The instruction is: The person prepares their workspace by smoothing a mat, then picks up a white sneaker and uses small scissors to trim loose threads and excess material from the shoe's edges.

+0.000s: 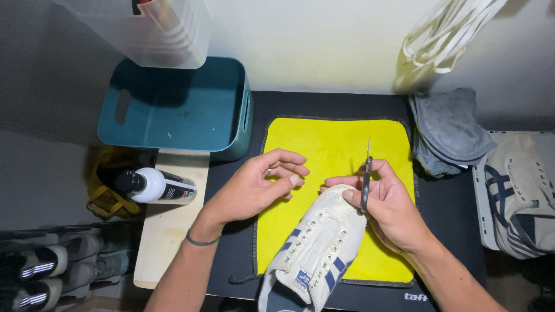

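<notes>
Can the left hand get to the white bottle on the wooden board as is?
Probably yes: the left hand is empty, and nothing lies between it and the white bottle lying on the board.

A small shoe-cleaning corner, set up at home or in a little repair shop.

A yellow cloth (335,173) is spread on the dark tabletop (451,208), with a teal tub (173,110), a spray bottle (153,185), folded grey rags (448,130) and several sneakers (520,190) waiting at the sides.

A matt canvas shoe (317,248) lies on fuzzy yellow cloth (335,144); the scissors (366,173) look like dark metal.
</notes>
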